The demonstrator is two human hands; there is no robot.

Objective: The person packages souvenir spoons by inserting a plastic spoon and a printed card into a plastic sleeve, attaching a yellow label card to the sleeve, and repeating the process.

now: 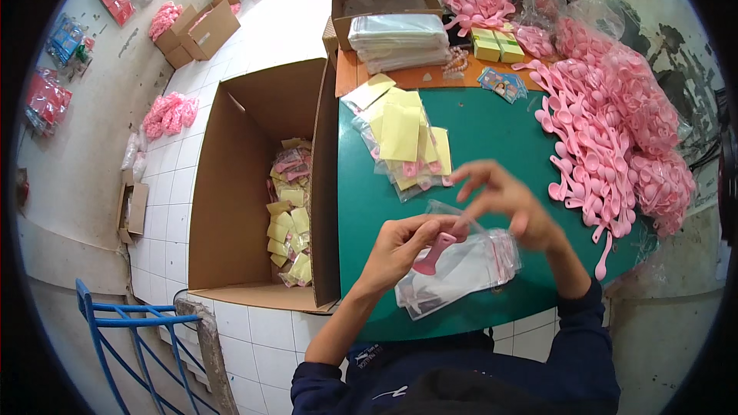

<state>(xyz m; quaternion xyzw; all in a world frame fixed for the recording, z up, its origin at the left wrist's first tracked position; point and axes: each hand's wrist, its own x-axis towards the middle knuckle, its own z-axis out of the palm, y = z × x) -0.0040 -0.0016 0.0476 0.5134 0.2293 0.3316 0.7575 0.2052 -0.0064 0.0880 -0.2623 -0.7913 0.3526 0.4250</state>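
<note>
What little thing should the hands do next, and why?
Perhaps slide the pink spoon into one of the clear bags, unless it's already inside one: the left hand holds it above them, and the right hand, though blurred, looks open.

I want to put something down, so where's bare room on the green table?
Bare patches of the green table lie between the yellow-card packets and the pink spoons, and at its front left, beside the large box. It's crowded at right with spoons, and at front middle with clear bags.
</note>
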